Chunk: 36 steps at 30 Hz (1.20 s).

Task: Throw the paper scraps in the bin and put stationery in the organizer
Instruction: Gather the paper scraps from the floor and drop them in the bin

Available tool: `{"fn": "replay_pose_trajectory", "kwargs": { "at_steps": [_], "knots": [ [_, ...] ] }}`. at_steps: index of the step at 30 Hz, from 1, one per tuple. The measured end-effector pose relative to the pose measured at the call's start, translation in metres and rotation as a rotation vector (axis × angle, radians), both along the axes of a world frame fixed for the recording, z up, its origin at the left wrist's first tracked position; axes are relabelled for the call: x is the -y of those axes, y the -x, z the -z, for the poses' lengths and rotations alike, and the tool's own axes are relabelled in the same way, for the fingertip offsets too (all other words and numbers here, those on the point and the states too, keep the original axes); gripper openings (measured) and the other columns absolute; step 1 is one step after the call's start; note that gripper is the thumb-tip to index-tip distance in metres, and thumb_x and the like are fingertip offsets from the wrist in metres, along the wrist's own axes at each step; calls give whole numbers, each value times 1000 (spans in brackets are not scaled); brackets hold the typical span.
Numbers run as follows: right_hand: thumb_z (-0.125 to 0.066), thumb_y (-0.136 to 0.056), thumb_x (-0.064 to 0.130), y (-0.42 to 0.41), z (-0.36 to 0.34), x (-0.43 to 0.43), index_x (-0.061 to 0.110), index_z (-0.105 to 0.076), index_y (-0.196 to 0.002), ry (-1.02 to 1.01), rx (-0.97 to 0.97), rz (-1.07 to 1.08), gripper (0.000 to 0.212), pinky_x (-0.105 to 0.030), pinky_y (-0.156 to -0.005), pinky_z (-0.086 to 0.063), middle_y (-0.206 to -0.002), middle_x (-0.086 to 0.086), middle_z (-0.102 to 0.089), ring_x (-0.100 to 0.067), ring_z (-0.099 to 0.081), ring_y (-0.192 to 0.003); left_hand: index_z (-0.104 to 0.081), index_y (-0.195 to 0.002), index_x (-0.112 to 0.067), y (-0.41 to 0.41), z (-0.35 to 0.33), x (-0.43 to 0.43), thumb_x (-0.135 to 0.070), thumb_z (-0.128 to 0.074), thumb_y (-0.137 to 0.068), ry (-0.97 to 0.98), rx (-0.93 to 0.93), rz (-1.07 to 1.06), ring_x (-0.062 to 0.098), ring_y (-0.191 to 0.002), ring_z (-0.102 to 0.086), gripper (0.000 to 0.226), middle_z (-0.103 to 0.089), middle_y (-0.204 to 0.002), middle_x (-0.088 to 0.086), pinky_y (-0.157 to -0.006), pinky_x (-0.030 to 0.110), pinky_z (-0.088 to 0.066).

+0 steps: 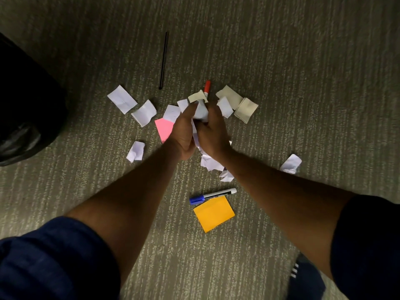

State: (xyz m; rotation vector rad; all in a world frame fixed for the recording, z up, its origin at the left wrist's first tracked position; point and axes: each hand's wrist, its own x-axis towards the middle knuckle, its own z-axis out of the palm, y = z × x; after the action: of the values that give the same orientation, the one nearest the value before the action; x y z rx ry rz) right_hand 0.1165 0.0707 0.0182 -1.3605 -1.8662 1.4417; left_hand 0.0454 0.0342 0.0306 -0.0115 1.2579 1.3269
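My left hand (184, 131) and my right hand (213, 133) are pressed together above the carpet, both closed around a bunch of white paper scraps (200, 112). Several more scraps lie around them: white ones at the left (122, 102), a lower-left one (136, 151), beige ones (245, 110) and one at the right (291, 163). A red-capped marker (207, 88) pokes out beyond my hands. A blue-capped marker (213, 195) lies near me beside an orange sticky-note pad (213, 213). A pink note (164, 128) is partly hidden by my left hand. A thin black pen (163, 60) lies farther off.
A bin lined with a black bag (23, 109) stands at the left edge. The floor is grey-green striped carpet (303, 72). No organizer is in view. My dark blue sleeves fill the bottom corners, and a shoe (303, 276) shows at bottom right.
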Motion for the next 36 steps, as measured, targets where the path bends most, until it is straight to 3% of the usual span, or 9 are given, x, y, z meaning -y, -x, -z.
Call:
{"fn": "replay_pose_trajectory", "kwargs": {
  "at_steps": [3, 7, 13, 20, 23, 27, 31, 34, 36],
  "knots": [
    [-58, -79, 17, 4, -5, 11, 6, -56, -113, -219, 132, -65, 36, -51, -87, -47, -108, -15, -58, -30, -54, -104, -69, -101, -19, 3, -11, 8, -39, -46, -87, -76, 80, -18, 16, -91, -70, 34, -74, -94, 2, -85, 31, -53],
    [-57, -73, 21, 6, -26, 21, 12, -53, -113, -361, 230, -110, 41, -49, -97, -39, -125, -13, -48, -33, -46, -116, -76, -71, -21, 12, -28, 18, -35, -40, -90, -160, 200, 1, 18, -83, -69, 43, -74, -81, 1, -94, 36, -46],
    [-42, -71, 22, 11, -54, 32, 0, -47, -126, -256, -61, -117, 60, -47, -103, -40, -130, -19, -45, -29, -44, -123, -66, -101, -11, 28, -46, 38, -36, -41, -91, -161, 232, -85, 20, -84, -68, 36, -72, -82, 7, -74, 27, -55],
    [-46, -84, 36, 44, -78, 75, 9, -56, -120, -200, -145, 30, 46, -41, -99, -45, -123, -10, -50, -21, -49, -117, -53, -124, -10, 35, -71, 64, -44, -38, -92, -155, 192, -216, 29, -113, -54, 50, -60, -115, 15, -112, 44, -34],
    [-51, -86, 40, 62, -94, 94, 13, -59, -113, -206, -168, 102, 39, -43, -94, -48, -117, -2, -51, -18, -52, -111, -53, -119, -8, 43, -83, 79, -45, -41, -88, -238, 164, -297, 27, -107, -56, 50, -60, -108, 13, -110, 45, -36],
    [-54, -85, 36, 87, -117, 119, 12, -60, -109, -220, -241, 98, 34, -40, -92, -49, -114, -2, -51, -12, -52, -106, -58, -109, -9, 67, -104, 106, -41, -40, -87, -271, 64, -327, 23, -94, -62, 43, -64, -100, 10, -89, 37, -50],
    [-56, -82, 19, 124, -139, 139, 9, -58, -117, -183, -305, 50, 36, -31, -93, -47, -116, -8, -56, -17, -53, -109, -55, -110, -7, 103, -130, 133, -29, -39, -89, -302, 14, -425, 22, -85, -64, 35, -62, -95, 12, -75, 30, -56],
    [-54, -82, 9, 159, -154, 149, 11, -57, -120, -103, -316, -43, 37, -36, -93, -49, -119, -9, -58, -18, -55, -110, -52, -112, -12, 140, -144, 150, -17, -39, -90, -324, -63, -482, 20, -85, -63, 25, -62, -92, 8, -74, 29, -54],
    [-52, -81, 11, 186, -165, 158, 10, -59, -118, -114, -326, -89, 38, -27, -94, -47, -119, -9, -59, -17, -55, -111, -57, -107, -15, 167, -154, 159, -13, -43, -87, -324, -161, -506, 17, -85, -63, 24, -64, -91, 5, -76, 29, -53]
  ]
}}
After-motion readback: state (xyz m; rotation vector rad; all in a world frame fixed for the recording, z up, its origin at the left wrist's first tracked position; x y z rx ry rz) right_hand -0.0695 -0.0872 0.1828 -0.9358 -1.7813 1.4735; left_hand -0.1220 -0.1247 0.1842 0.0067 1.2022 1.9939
